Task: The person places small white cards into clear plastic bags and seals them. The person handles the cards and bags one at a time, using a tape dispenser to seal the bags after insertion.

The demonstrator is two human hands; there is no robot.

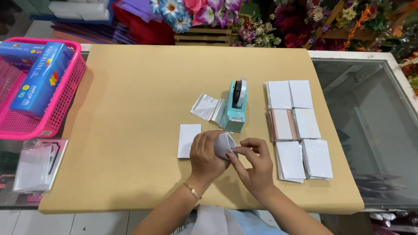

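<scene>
Both hands are clamped on a small white folded packet [224,145], left hand [205,154] cupping it, right hand [254,163] pinching its edge. Teal tape dispenser [236,105] sits just behind on the desk [130,109], white card [188,140] beside.

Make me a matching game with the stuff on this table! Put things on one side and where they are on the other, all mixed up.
Things:
1. tape dispenser
2. pink basket
3. stacks of white cards
4. small white packet

Places:
A. far left edge, holding blue boxes
B. between the left hand and right hand
C. middle of the brown paper
D. right side, in two columns

Pairs: 1-C, 2-A, 3-D, 4-B
</scene>
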